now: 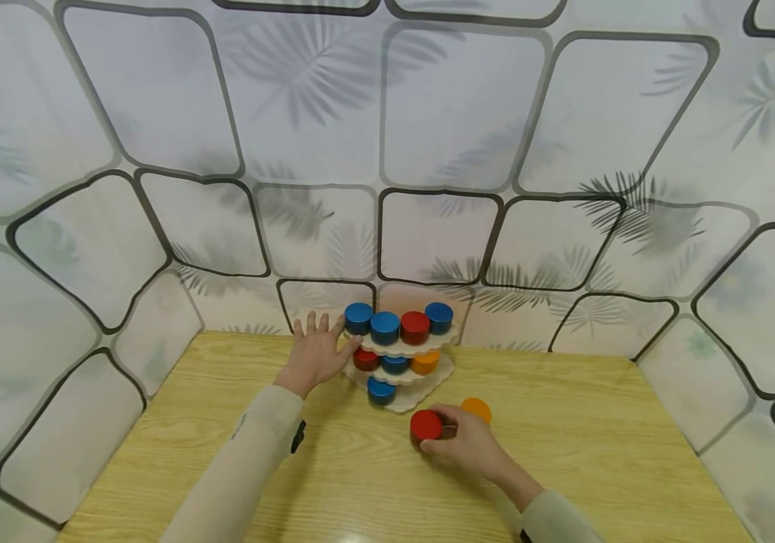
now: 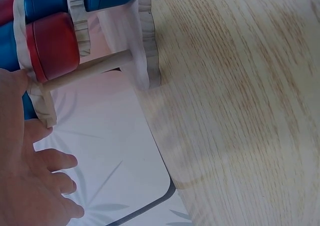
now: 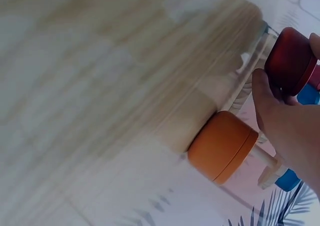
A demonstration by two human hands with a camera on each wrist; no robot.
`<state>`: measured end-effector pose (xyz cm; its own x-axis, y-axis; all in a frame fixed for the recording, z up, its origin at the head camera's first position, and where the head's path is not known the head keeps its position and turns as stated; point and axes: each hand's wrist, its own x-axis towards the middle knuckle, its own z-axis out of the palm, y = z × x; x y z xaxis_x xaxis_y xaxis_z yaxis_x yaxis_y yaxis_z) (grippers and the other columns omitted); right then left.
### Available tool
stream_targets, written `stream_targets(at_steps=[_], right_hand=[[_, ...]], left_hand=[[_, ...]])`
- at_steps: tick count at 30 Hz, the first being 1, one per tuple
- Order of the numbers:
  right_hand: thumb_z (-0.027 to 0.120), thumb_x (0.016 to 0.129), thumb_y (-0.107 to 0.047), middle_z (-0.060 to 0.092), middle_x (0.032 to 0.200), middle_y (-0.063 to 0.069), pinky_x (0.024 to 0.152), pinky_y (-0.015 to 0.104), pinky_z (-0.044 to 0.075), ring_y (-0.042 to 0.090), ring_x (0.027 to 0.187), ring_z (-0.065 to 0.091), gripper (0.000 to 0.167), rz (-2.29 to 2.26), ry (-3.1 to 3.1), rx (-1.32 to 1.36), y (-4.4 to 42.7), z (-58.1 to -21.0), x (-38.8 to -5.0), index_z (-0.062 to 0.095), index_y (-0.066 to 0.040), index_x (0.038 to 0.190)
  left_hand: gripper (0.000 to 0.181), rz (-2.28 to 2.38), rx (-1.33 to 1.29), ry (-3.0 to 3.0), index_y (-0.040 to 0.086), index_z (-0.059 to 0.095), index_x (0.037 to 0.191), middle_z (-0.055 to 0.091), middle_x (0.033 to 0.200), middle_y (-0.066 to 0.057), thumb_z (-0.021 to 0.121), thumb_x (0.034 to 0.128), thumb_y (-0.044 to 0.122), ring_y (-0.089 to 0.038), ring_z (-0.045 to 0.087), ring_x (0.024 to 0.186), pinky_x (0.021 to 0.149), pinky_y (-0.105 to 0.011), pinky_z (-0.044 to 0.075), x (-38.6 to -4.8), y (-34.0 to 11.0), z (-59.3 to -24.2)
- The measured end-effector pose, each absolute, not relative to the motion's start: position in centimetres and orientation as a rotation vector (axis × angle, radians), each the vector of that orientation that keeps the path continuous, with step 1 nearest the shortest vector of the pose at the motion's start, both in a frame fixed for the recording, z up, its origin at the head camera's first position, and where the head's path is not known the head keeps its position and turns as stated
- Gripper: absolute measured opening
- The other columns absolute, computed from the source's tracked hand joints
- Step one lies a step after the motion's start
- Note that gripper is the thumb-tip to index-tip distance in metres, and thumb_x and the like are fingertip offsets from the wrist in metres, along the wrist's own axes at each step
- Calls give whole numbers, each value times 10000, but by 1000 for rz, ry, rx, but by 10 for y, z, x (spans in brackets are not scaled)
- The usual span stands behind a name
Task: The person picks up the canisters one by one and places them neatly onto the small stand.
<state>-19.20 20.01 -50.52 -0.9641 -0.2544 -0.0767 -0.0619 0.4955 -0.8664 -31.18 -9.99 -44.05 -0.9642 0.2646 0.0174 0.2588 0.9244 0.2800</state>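
Note:
A three-tier stand with pale scalloped tiers (image 1: 409,349) stands at the back of the table. Blue tins (image 1: 385,327) and a red tin (image 1: 415,327) sit on its top tier. Lower down are more round tins, among them an orange one (image 1: 425,363) and a blue one (image 1: 381,391). My left hand (image 1: 315,353) touches the stand's left edge, fingers spread. In front of the stand, my right hand (image 1: 470,445) grips a round red tin (image 1: 425,426) between thumb and fingers. Beside that hand, an orange tin (image 3: 222,147) stands on the table.
The wooden table (image 1: 353,483) meets patterned walls (image 1: 441,234) at the back and on both sides. The stand is close to the back wall. Its post (image 2: 90,70) shows between tiers in the left wrist view.

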Motion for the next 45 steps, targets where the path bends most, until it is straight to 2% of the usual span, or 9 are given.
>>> stream_targets(at_steps=[21,28,35,42,45], right_hand=[[883,850,-163,720,1232,155,875,371,636,224,1008,718,522,-1485,2697,-216,176,-508,-215,694,-19,1314],[892,843,-166,727,1255,179,889,391,638,249,1021,723,563,-1500,2721,-164,172,-511,-220,681,7,1336],[896,843,-167,724,1277,170,864,382,636,231,1003,721,584,-1503,2757,-136,167,-514,-223,679,-49,1372],[920,817,-195,752,1208,162,798,340,609,208,938,696,609,-1513,2812,-142,163,-516,-225,691,-16,1352],[919,827,-201,754,1204,151,811,349,606,209,950,693,604,-1529,2803,-112,161,-516,-225,691,-11,1354]], left_hand=[[766,437,420,3075,137,302,1677,249,1706,-290,297,1100,641,-528,86,1607,1277,-726,48,-314,-99,-447],[756,454,414,3071,118,314,1670,251,1703,-296,303,1106,622,-534,84,1605,1277,-727,37,-312,-99,-447],[754,452,414,3075,104,315,1668,244,1704,-300,324,1108,609,-536,90,1604,1274,-731,44,-311,-99,-446],[750,462,413,3066,103,312,1669,234,1707,-298,341,1109,602,-533,80,1606,1274,-731,40,-310,-98,-443],[749,453,416,3071,102,315,1668,238,1705,-299,338,1110,601,-535,88,1605,1274,-731,45,-311,-98,-444]])
